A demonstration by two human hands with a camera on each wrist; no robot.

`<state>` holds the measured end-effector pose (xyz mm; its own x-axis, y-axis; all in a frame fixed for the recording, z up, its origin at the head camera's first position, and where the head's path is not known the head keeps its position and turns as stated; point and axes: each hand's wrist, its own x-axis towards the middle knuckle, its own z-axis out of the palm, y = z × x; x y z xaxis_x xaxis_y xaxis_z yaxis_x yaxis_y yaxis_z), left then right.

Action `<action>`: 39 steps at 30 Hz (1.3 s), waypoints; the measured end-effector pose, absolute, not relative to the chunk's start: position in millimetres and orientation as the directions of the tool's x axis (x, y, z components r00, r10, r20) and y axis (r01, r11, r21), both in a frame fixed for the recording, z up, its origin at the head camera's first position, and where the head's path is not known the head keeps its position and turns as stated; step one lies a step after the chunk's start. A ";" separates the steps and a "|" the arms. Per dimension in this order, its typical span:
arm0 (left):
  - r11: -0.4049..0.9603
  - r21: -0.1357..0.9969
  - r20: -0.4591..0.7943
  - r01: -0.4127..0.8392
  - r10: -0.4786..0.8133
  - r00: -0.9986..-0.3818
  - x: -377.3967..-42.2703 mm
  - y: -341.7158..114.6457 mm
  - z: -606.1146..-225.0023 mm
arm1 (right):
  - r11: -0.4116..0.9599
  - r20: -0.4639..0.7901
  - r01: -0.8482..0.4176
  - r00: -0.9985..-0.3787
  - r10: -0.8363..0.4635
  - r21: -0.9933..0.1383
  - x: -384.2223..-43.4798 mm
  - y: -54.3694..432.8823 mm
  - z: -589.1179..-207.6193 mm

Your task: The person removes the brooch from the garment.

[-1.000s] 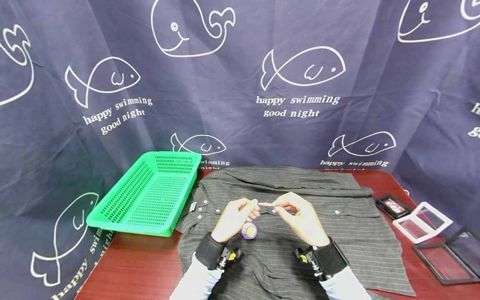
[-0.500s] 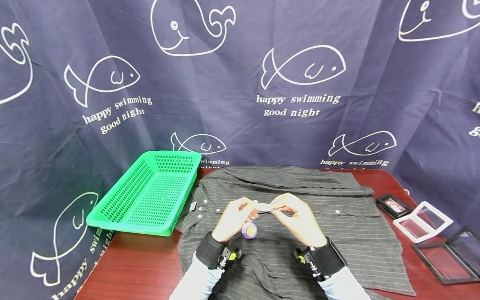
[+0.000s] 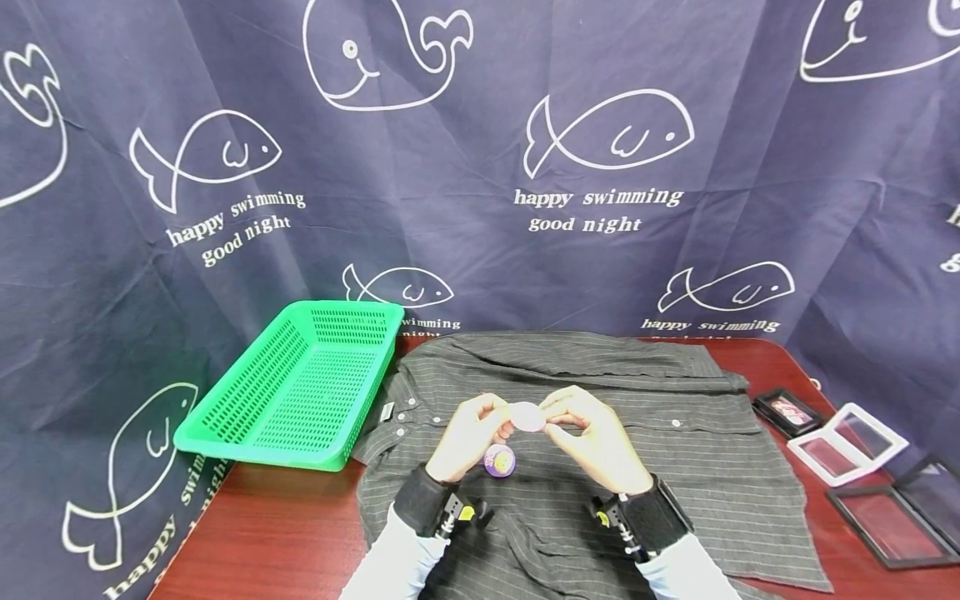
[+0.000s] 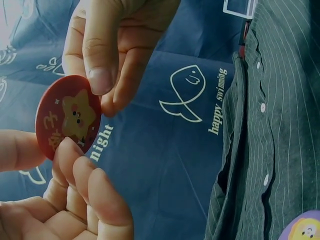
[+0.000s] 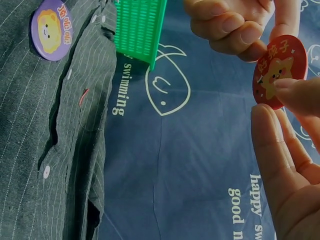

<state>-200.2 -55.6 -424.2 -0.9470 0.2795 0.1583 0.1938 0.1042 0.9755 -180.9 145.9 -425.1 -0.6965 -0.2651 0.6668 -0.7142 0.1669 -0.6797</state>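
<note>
Red badge (image 4: pixel 68 117), pinched by left hand (image 3: pixel 467 435) and right hand (image 3: pixel 591 433), is above the shirt (image 3: pixel 675 492), its back unclear. Inspection seems the step; next likely needs a light grip. A purple badge (image 3: pixel 499 461) lies on the shirt.

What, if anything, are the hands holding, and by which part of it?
A round red star badge, pinched near opposite edges by the left hand and the right hand.
</note>
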 end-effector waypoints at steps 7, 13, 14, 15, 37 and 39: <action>0.079 0.980 0.155 0.184 0.280 -0.947 -201.1 -56.6 -426.0 | 0.162 0.674 -0.726 -0.683 -0.282 -0.668 -182.1 146.1 -425.2; 0.092 0.972 0.184 0.218 0.283 -0.941 -199.0 -57.7 -424.4 | 0.202 0.674 -0.730 -0.682 -0.286 -0.653 -182.0 147.5 -424.0; 0.095 0.969 0.193 0.228 0.285 -0.939 -198.7 -57.8 -424.1 | 0.207 0.674 -0.730 -0.682 -0.284 -0.652 -182.2 147.8 -423.8; 0.099 0.966 0.202 0.238 0.286 -0.937 -198.4 -57.9 -423.7 | 0.209 0.672 -0.727 -0.685 -0.280 -0.654 -182.4 148.0 -423.7; 0.222 0.861 0.370 0.458 0.346 -0.862 -197.3 -63.2 -421.3 | 0.238 0.469 -0.498 -0.867 -0.169 -0.834 -181.3 144.4 -402.9; 0.229 0.850 0.382 0.474 0.351 -0.855 -197.7 -63.7 -421.6 | 0.251 0.458 -0.489 -0.872 -0.175 -0.835 -181.3 142.4 -403.2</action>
<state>-197.7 -63.7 -421.6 -0.8551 0.3507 0.3819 0.4737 0.2289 0.8504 -181.3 142.4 -403.2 -0.8718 -0.1745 0.4578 -0.4890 0.2508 -0.8355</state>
